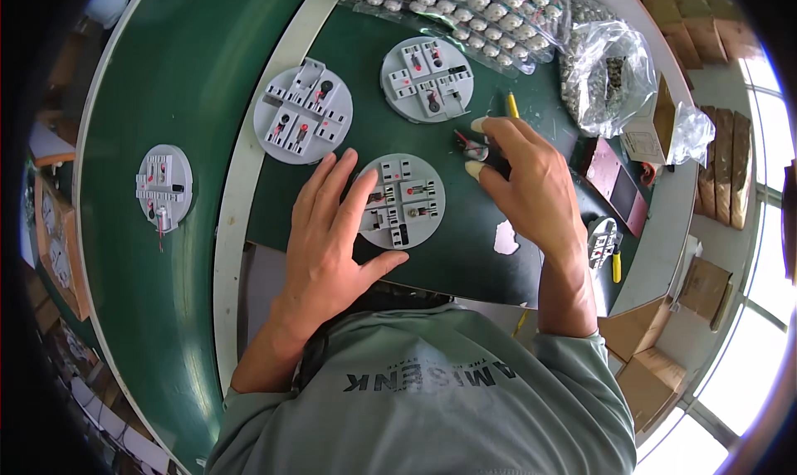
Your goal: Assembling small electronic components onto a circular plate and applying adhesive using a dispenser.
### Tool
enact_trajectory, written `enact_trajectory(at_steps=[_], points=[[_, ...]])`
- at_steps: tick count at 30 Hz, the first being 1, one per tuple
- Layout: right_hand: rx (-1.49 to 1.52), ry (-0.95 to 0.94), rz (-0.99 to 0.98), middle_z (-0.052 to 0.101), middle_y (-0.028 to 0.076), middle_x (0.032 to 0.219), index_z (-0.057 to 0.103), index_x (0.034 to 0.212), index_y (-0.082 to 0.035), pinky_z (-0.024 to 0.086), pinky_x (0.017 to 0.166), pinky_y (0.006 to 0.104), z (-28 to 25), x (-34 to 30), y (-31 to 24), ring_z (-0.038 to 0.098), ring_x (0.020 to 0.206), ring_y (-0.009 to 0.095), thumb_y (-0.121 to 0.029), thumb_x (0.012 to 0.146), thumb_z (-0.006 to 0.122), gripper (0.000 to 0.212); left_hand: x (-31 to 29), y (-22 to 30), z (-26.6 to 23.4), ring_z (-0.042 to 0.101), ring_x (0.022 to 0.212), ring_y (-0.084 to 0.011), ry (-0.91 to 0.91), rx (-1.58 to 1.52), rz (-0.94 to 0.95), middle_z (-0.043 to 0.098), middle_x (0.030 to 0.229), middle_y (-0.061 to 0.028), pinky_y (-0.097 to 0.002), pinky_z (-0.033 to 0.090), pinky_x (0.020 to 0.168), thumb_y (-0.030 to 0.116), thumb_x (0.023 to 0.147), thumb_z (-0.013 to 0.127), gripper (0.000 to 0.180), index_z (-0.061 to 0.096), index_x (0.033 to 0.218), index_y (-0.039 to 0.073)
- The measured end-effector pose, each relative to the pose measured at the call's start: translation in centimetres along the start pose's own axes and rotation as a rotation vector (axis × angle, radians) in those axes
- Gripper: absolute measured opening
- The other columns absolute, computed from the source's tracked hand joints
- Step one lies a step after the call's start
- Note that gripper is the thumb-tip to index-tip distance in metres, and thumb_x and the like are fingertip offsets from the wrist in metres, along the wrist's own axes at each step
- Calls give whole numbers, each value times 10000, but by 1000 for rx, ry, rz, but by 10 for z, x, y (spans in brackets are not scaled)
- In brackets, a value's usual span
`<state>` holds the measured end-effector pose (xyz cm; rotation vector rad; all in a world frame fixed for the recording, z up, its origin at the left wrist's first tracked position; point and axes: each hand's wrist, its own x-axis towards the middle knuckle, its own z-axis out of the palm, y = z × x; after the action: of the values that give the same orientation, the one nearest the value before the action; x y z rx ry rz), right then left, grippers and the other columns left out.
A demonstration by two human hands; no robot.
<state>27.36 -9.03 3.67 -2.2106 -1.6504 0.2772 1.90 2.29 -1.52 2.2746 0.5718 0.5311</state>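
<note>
Left hand [325,230] stands spread open, forefinger over the left edge of a round grey base [401,194] on the green counter [465,255]; right hand [531,172] pinches a small silvery part [476,151] with red wires between thumb and forefinger, just right of that base; a yellow tool [513,106] lies beyond, near a clear pack [490,17] of white-domed pieces.

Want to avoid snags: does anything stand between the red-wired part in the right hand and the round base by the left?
Nothing visible: bare green tabletop lies between the red-wired part in the right hand and the round base. The left hand overlaps the base's left side.
</note>
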Motion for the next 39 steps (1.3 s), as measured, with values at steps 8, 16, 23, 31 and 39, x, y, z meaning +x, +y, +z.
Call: enact_trajectory(at_steps=[8, 16, 23, 31, 39], points=[[265, -44, 154, 734, 153, 1097, 707, 1173, 4, 585, 822, 395, 2, -10, -22, 723, 932, 347, 50, 831, 781, 354, 4, -4, 1, 491, 1463, -400, -25, -24, 15, 570, 1522, -187, -506, 429, 1189, 159, 614, 1001, 1111, 458, 1570, 3], [210, -237, -257, 723, 135, 1088, 711, 1063, -3, 596, 782, 401, 24, 3, -81, 718, 881, 334, 69, 786, 760, 290, 3, -10, 9, 538, 1421, -388, 75, -18, 32, 613, 1459, -184, -489, 450, 1171, 159, 601, 989, 1114, 460, 1565, -18], [390, -205, -247, 724, 131, 1096, 715, 996, -18, 602, 760, 408, 32, 0, -74, 721, 929, 335, 53, 748, 762, 262, 1, -11, 13, 587, 1355, -378, 99, -51, 21, 634, 1417, -184, -471, 489, 1134, 179, 611, 983, 1067, 496, 1540, -15], [246, -155, -362, 709, 109, 1097, 723, 1087, -36, 592, 780, 406, 31, -5, -66, 706, 966, 317, -33, 798, 761, 291, 1, -14, 18, 603, 1319, -366, 158, 9, 34, 654, 1368, -173, -457, 512, 1109, 238, 602, 991, 1066, 516, 1528, 4], [-312, 374, 307, 725, 184, 1222, 659, 1367, -31, 566, 880, 377, 23, -49, 3, 707, 1049, 311, -172, 917, 821, 498, 1, -11, 16, 593, 1331, -359, 118, 46, 16, 657, 1358, -156, -454, 510, 1113, 272, 587, 1008, 1087, 520, 1523, 15]])
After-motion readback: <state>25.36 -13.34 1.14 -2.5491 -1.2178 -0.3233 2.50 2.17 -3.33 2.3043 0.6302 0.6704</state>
